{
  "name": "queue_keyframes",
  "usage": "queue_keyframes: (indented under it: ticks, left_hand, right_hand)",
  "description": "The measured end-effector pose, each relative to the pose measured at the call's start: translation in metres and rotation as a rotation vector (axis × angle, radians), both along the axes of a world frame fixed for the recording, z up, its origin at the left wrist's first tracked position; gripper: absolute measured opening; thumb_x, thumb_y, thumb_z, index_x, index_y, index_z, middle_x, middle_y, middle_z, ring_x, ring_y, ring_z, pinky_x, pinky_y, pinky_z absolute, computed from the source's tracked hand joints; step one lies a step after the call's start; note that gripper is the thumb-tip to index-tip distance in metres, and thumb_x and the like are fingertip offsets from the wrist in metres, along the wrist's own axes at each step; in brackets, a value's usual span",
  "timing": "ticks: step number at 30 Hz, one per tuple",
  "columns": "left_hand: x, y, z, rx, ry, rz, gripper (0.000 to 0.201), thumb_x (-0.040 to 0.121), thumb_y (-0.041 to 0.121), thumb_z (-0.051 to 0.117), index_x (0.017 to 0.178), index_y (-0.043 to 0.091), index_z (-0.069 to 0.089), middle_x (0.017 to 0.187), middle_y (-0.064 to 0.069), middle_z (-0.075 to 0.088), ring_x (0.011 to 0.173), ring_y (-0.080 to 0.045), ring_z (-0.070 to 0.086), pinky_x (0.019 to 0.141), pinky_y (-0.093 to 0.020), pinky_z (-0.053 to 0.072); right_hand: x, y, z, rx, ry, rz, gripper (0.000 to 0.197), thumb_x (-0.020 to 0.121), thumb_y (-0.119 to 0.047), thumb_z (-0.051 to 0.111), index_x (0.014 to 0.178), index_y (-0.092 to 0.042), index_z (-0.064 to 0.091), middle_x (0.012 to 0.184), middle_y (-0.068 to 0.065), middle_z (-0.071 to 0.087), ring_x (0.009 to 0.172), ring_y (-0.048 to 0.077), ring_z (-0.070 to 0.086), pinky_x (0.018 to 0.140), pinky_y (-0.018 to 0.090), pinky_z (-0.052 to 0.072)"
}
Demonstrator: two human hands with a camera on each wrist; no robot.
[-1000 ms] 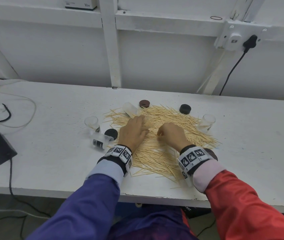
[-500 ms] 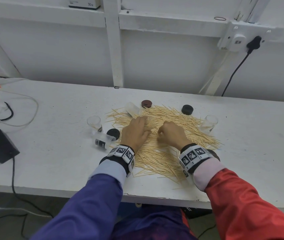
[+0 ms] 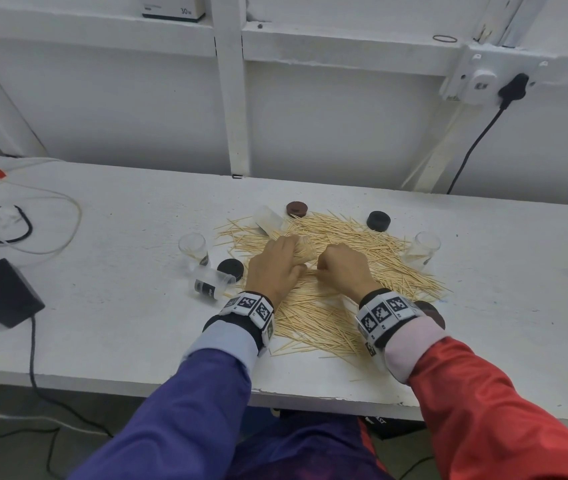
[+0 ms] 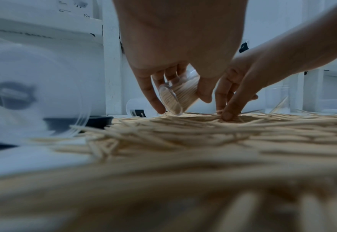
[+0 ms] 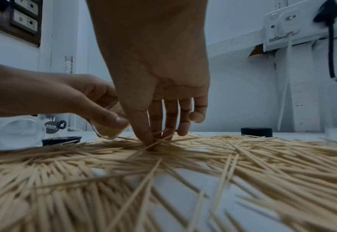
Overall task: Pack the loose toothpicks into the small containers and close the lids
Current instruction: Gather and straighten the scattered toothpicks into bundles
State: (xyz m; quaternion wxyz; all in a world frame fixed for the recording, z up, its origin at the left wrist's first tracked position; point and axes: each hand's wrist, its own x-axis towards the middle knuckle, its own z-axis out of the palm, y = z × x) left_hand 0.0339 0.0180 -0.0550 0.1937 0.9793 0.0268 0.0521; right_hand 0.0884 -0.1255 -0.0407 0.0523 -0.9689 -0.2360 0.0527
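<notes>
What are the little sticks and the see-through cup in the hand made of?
The toothpicks look like pale, matte wood or bamboo: thin, straw-coloured, no shine. The small container in the left hand looks like clear, glossy plastic, perhaps glass: you can see the sticks packed inside through its wall.

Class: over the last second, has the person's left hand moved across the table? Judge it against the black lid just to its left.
No. The left hand holds the toothpick container in the same spot beside the black lid; only the camera shifted.
</notes>
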Motion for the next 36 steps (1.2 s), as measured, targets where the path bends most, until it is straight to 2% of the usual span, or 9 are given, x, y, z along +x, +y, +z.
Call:
queue_keyframes:
  ticks: [2,4,7,9,11,15,20,26,36]
  left_hand:
    - [0.0,0.0,0.0,-0.003,-0.007,-0.001,0.056,0.094,0.036,0.057,0.143,0.018,0.036,0.138,0.001,0.047,0.127,-0.018,0.042,0.09,-0.04,0.046]
    - [0.0,0.0,0.0,-0.003,-0.015,-0.006,0.056,0.094,0.035,0.057,0.143,0.018,0.036,0.138,0.001,0.047,0.128,-0.017,0.041,0.089,-0.039,0.046]
    - [0.001,0.001,-0.002,0.007,-0.03,-0.009,0.056,0.094,0.033,0.058,0.143,0.018,0.036,0.139,0.001,0.047,0.128,-0.017,0.041,0.088,-0.038,0.046]
    - [0.003,0.002,-0.005,0.031,-0.036,-0.009,0.056,0.094,0.032,0.058,0.144,0.019,0.035,0.138,0.002,0.046,0.128,-0.017,0.041,0.087,-0.037,0.047]
    - [0.004,0.002,-0.007,0.059,-0.04,-0.005,0.055,0.095,0.029,0.058,0.144,0.019,0.034,0.138,0.001,0.047,0.126,-0.018,0.041,0.085,-0.035,0.047]
    - [0.006,0.003,-0.007,0.06,-0.037,-0.013,0.054,0.092,0.031,0.054,0.142,0.016,0.038,0.134,-0.002,0.046,0.122,-0.021,0.044,0.081,-0.036,0.049]
    - [0.003,0.001,-0.007,-0.014,-0.059,0.0,0.064,0.086,0.04,0.056,0.143,0.017,0.039,0.131,-0.003,0.055,0.116,-0.021,0.053,0.085,-0.037,0.048]
    - [0.002,0.0,-0.004,0.017,-0.05,0.01,0.052,0.085,0.044,0.055,0.131,0.02,0.048,0.109,-0.002,0.066,0.095,-0.023,0.061,0.074,-0.033,0.043]
    - [0.001,0.0,-0.003,0.02,-0.099,-0.036,0.051,0.085,0.037,0.057,0.132,0.019,0.05,0.117,0.0,0.063,0.104,-0.024,0.054,0.085,-0.036,0.039]
  right_hand:
    - [0.0,-0.002,0.001,0.014,0.027,-0.029,0.032,0.087,-0.02,0.06,0.056,-0.022,0.051,0.063,-0.007,0.047,0.07,0.019,0.052,0.056,0.027,0.034]
    - [0.002,-0.006,0.002,0.045,0.082,-0.072,0.033,0.086,-0.019,0.06,0.054,-0.023,0.051,0.06,-0.007,0.05,0.065,0.017,0.052,0.052,0.024,0.031]
    - [0.004,-0.014,0.006,0.097,0.134,-0.1,0.013,0.086,-0.018,0.062,0.079,-0.015,0.073,0.081,0.0,0.07,0.075,0.018,0.062,0.053,0.025,0.038]
    - [0.006,-0.02,0.011,0.14,0.155,-0.117,0.012,0.087,-0.02,0.065,0.09,-0.015,0.075,0.091,-0.003,0.071,0.082,0.017,0.062,0.057,0.024,0.038]
    - [0.008,-0.026,0.013,0.181,0.193,-0.142,0.012,0.088,-0.021,0.067,0.093,-0.015,0.075,0.09,-0.005,0.067,0.082,0.014,0.06,0.056,0.023,0.036]
    - [0.016,-0.036,0.015,0.262,0.267,-0.174,0.009,0.085,-0.023,0.072,0.087,-0.015,0.076,0.086,-0.002,0.07,0.079,0.016,0.063,0.063,0.027,0.046]
    - [0.023,-0.046,0.017,0.297,0.282,-0.185,0.014,0.083,-0.023,0.072,0.07,-0.024,0.07,0.075,-0.003,0.07,0.073,0.017,0.065,0.061,0.027,0.046]
    - [0.026,-0.052,0.019,0.333,0.328,-0.149,0.019,0.082,-0.023,0.074,0.064,-0.027,0.068,0.075,-0.005,0.069,0.069,0.014,0.062,0.071,0.037,0.053]
    - [0.027,-0.053,0.025,0.26,0.3,-0.049,0.01,0.082,-0.022,0.074,0.073,-0.025,0.072,0.068,-0.013,0.064,0.07,0.01,0.059,0.065,0.031,0.046]
